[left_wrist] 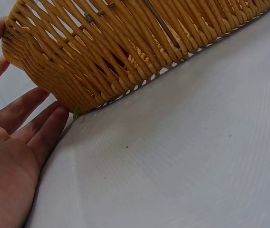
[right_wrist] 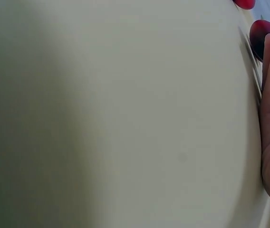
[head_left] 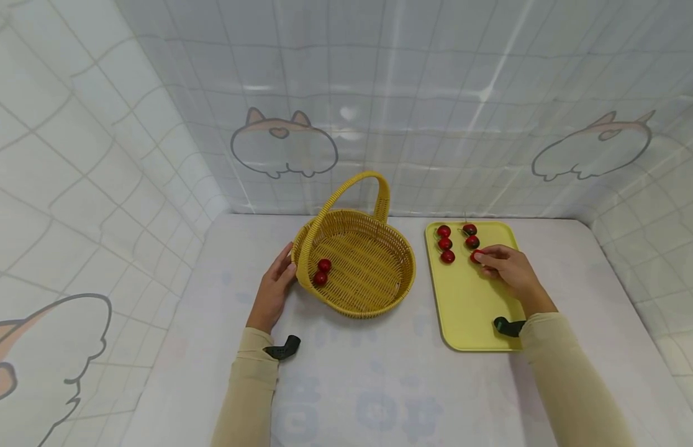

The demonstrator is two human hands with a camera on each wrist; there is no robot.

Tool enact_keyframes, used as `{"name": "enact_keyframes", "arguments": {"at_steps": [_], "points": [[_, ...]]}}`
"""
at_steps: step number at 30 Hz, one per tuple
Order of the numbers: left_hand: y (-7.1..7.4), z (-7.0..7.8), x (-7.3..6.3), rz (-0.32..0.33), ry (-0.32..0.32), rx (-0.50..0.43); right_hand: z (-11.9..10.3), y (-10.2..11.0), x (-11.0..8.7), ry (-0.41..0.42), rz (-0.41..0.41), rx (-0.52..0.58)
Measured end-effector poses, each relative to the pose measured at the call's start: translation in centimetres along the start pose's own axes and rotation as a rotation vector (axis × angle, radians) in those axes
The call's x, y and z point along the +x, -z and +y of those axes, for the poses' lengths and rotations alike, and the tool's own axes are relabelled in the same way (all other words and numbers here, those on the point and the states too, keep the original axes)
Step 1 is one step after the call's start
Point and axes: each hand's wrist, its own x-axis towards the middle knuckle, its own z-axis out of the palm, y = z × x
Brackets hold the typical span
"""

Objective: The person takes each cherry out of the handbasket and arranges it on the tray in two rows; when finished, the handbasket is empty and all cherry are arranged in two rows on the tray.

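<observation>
My right hand point(head_left: 508, 268) is over the yellow tray point(head_left: 480, 316), with thumb and fingertips pinching a red cherry point(head_left: 477, 256). In the right wrist view that dark red cherry point(right_wrist: 262, 38) shows at the fingertips. Several more cherries with thin stems lie in two rows on the tray, one of them the near-left cherry point(head_left: 448, 256). My left hand point(head_left: 272, 292) rests its fingers along the outer left side of a yellow wicker basket point(head_left: 374, 267). The left wrist view shows those fingers point(left_wrist: 23, 109) nearly straight against the weave. Two cherries point(head_left: 322, 271) lie inside the basket at its left.
The basket's tall arched handle point(head_left: 346, 186) rises above its rim. Basket and tray stand side by side on a white-covered table point(head_left: 346, 372), with a gap between them. White tile-patterned sheeting point(head_left: 380, 93) with cartoon animals hangs behind and at both sides.
</observation>
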Motion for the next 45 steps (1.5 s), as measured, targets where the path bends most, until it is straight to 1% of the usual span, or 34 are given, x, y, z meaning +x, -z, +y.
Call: {"name": "enact_keyframes", "arguments": {"at_steps": [6, 10, 15, 17, 26, 32, 37, 45], "points": [[0.0, 0.0, 0.0, -0.007, -0.002, -0.009, -0.1, -0.1, -0.2, -0.007, 0.01, -0.033], [0.0, 0.0, 0.0, -0.012, -0.005, -0.023, 0.7, 0.1, 0.5, 0.0, 0.031, -0.066], [0.1, -0.1, 0.0, -0.008, -0.012, -0.013, 1.8, 0.3, 1.4, 0.016, 0.071, -0.121], [0.1, -0.1, 0.0, -0.007, -0.015, -0.004, 2.0, 0.4, 1.5, 0.024, 0.071, -0.14], [0.0, -0.2, 0.0, -0.004, -0.013, -0.017, 2.0, 0.4, 1.4, 0.021, 0.089, -0.192], [0.0, -0.1, 0.0, -0.002, -0.001, -0.005, 1.9, 0.2, 1.4, 0.001, 0.099, -0.171], [-0.1, 0.0, 0.0, 0.001, 0.004, -0.013, 1.9, 0.3, 1.5, -0.006, 0.099, -0.142], [-0.1, 0.1, -0.1, 0.006, 0.0, -0.008, 1.9, 0.5, 1.4, 0.016, 0.084, -0.102]]}}
